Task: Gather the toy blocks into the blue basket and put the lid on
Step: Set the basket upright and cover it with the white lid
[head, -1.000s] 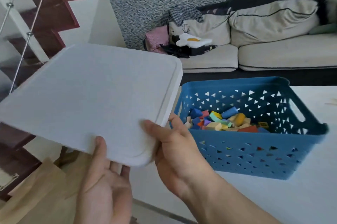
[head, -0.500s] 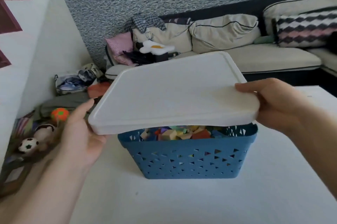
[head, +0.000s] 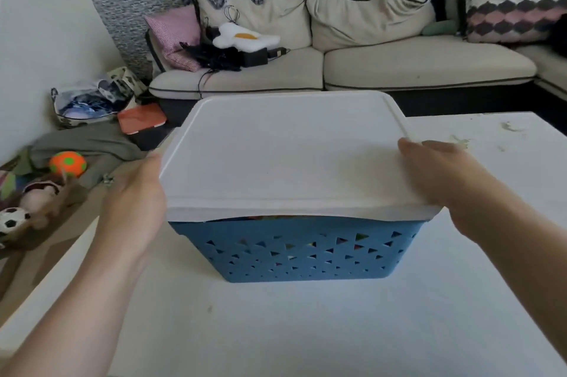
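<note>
The white lid (head: 285, 155) lies on top of the blue basket (head: 306, 250), a thin gap showing at its near edge. The left hand (head: 135, 201) grips the lid's left side; the right hand (head: 441, 174) clasps its right edge, fingers on top.

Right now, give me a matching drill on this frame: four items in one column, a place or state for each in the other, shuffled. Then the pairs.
Items:
1. white lid
2. blue basket
3. orange and green ball
4. fried-egg plush

Places or states:
A. on the sofa seat
B. standing on the white table, blocks showing through its holes
C. on the floor at the far left
D. on top of the basket, left hand and right hand at its side edges

Pairs: 1-D, 2-B, 3-C, 4-A
</note>
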Demonstrator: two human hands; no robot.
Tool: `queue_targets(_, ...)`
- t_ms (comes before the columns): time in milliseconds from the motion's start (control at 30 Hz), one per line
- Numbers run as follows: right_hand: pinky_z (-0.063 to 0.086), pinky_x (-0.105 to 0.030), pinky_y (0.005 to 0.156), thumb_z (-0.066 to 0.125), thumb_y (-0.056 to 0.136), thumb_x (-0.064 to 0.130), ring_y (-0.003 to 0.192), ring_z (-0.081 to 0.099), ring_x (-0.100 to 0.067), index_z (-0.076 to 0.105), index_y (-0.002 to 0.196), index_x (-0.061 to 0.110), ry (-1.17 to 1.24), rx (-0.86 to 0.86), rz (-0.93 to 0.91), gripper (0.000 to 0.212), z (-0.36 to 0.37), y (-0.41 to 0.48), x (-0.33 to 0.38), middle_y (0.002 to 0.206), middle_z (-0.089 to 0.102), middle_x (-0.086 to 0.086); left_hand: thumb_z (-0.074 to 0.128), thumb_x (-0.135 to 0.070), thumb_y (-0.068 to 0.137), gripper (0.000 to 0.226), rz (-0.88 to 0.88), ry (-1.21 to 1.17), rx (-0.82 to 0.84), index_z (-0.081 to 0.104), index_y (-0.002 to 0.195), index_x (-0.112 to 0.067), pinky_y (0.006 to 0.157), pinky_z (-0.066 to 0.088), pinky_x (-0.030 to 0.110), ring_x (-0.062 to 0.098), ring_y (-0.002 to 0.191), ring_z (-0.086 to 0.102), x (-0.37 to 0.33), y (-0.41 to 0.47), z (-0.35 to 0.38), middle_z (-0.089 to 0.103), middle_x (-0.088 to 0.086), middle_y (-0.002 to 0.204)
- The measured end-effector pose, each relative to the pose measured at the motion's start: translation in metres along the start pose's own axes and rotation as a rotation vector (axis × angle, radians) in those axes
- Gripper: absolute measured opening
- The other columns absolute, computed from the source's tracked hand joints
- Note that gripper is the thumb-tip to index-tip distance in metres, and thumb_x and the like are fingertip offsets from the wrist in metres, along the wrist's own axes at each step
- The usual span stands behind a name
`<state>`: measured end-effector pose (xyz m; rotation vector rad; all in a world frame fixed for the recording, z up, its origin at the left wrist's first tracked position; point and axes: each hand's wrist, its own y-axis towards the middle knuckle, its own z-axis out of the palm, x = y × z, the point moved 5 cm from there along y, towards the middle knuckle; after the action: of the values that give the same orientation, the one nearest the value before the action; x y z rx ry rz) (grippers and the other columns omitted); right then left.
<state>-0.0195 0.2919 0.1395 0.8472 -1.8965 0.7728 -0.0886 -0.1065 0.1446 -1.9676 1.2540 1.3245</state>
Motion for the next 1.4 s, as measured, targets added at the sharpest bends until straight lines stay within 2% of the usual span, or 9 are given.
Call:
queue_targets(333, 0.044, -0.036, 0.067, 0.039, 0.096, 0.036, 0.078, 0.054, -0.023, 0.061, 0.108, 0.014, -0.128, -0.006, 0.018, 0.033, 0.007, 0.006, -0.01, 0.092, 0.059, -0.003, 0.053, -0.045, 0.097, 0.032, 0.084, 0.163, 0.223, 0.06, 0.073, -0.025, 0.062, 0.039, 0.03, 0.014, 0.07, 0.053, 0.013, -0.004, 0.016, 0.058, -0.009, 0.077)
queue_targets(433, 0.04, -0.038, 0.074, 0.037, 0.098, 0.033, 0.077, 0.05, -0.024, 0.057, 0.116, 0.01, -0.284, -0.028, -0.022, 0.035, 0.007, 0.007, -0.005, 0.093, 0.057, -0.004, 0.054, -0.04, 0.098, 0.024, 0.121, 0.225, 0.247, 0.069, 0.093, -0.022, 0.066, 0.049, 0.036, 0.021, 0.082, 0.062, 0.007, -0.004, 0.016, 0.069, 0.003, 0.097)
queue_targets(500, 0.04, -0.043, 0.084, 0.035, 0.099, 0.035, 0.1, 0.05, -0.033, 0.047, 0.134, 0.01, -0.564, -0.12, -0.197, 0.044, 0.004, 0.009, 0.006, 0.122, 0.057, -0.012, 0.056, -0.038, 0.096, 0.03, 0.282, 0.345, 0.189, 0.063, 0.124, -0.028, 0.089, 0.053, 0.044, 0.024, 0.114, 0.06, -0.008, -0.006, 0.015, 0.065, 0.0, 0.124)
queue_targets(567, 0.032, -0.051, 0.106, 0.032, 0.1, 0.044, 0.137, 0.034, -0.034, 0.026, 0.152, 0.024, -0.74, -0.16, -0.457, 0.056, 0.011, 0.006, 0.024, 0.158, 0.031, -0.005, 0.056, -0.037, 0.096, 0.046, 0.487, 0.367, 0.185, 0.051, 0.141, -0.036, 0.103, 0.04, 0.034, 0.017, 0.131, 0.048, -0.035, -0.008, 0.023, 0.053, -0.007, 0.143)
queue_targets(667, 0.007, -0.049, 0.12, 0.013, 0.097, 0.063, 0.152, 0.0, -0.019, 0.006, 0.156, 0.041, -0.926, 0.032, -0.635, 0.063, 0.041, 0.013, 0.042, 0.166, -0.001, 0.011, 0.042, -0.05, 0.1, 0.051, 0.559, 0.536, 0.381, 0.04, 0.15, -0.04, 0.115, 0.024, 0.034, 0.015, 0.147, 0.028, -0.061, -0.008, 0.066, 0.032, -0.009, 0.161)
queue_targets(900, -0.006, -0.05, 0.12, -0.001, 0.091, 0.066, 0.152, -0.009, -0.014, -0.008, 0.154, 0.042, -1.059, 0.223, -0.585, 0.068, 0.076, 0.024, 0.024, 0.165, -0.009, 0.014, 0.016, -0.06, 0.094, 0.064, 0.548, 0.867, 0.48, 0.016, 0.156, -0.045, 0.123, 0.006, 0.045, 0.019, 0.153, 0.009, -0.043, -0.009, 0.101, 0.014, -0.009, 0.167)
queue_targets(1100, 0.019, -0.049, 0.111, 0.016, 0.09, 0.071, 0.143, 0.025, -0.025, 0.028, 0.15, 0.032, -1.108, 0.114, -0.609, 0.073, 0.073, 0.059, 0.065, 0.155, 0.029, 0.003, 0.029, -0.063, 0.092, 0.056, 0.589, 0.91, 0.395, 0.034, 0.145, -0.045, 0.108, 0.023, 0.045, 0.026, 0.139, 0.029, -0.068, 0.023, 0.115, 0.035, -0.004, 0.153)
queue_targets(1233, 0.005, -0.047, 0.121, 0.01, 0.096, 0.063, 0.153, 0.001, -0.021, 0.008, 0.158, 0.027, -1.152, 0.143, -0.582, 0.072, 0.091, 0.085, 0.066, 0.167, 0.003, 0.002, 0.018, -0.062, 0.095, 0.065, 0.519, 0.92, 0.481, 0.014, 0.157, -0.046, 0.123, 0.002, 0.046, 0.02, 0.154, 0.003, -0.061, 0.04, 0.134, 0.006, -0.005, 0.169)
queue_targets(1400, 0.004, -0.046, 0.121, 0.003, 0.089, 0.063, 0.153, -0.004, -0.019, 0.0, 0.158, 0.028, -1.13, 0.123, -0.587, 0.078, 0.097, 0.091, 0.054, 0.167, -0.003, 0.001, 0.014, -0.064, 0.09, 0.069, 0.512, 0.917, 0.463, 0.01, 0.157, -0.048, 0.123, -0.003, 0.046, 0.019, 0.155, -0.001, -0.054, 0.041, 0.139, 0.003, -0.006, 0.169)
